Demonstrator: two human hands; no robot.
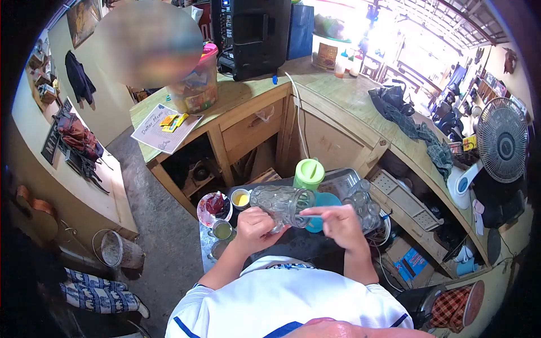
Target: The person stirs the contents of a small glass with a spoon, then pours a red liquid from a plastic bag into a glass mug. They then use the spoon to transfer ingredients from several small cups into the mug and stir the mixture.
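My left hand (255, 230) is closed on a clear dimpled glass pitcher (277, 201), which is tipped on its side with its mouth to the right. At that mouth, my right hand (340, 226) has its fingers closed around a thin pale stick-like thing (311, 216) that overlaps the rim; its kind is unclear. Just beyond stands a light-green lidded jug (309, 174), with a turquoise container (327, 200) partly behind my right hand. To the left are a cup with yellow contents (240, 198), a bowl with dark red contents (214, 207) and a glass mug (222, 229).
Several clear glasses (363, 207) stand at the dark table's right, by a metal tray (338, 183). Ahead runs a wooden counter (248, 104) with a speaker (252, 39) and a plastic tub (194, 87). A fan (503, 141) is at right, a bucket (121, 250) on the left floor.
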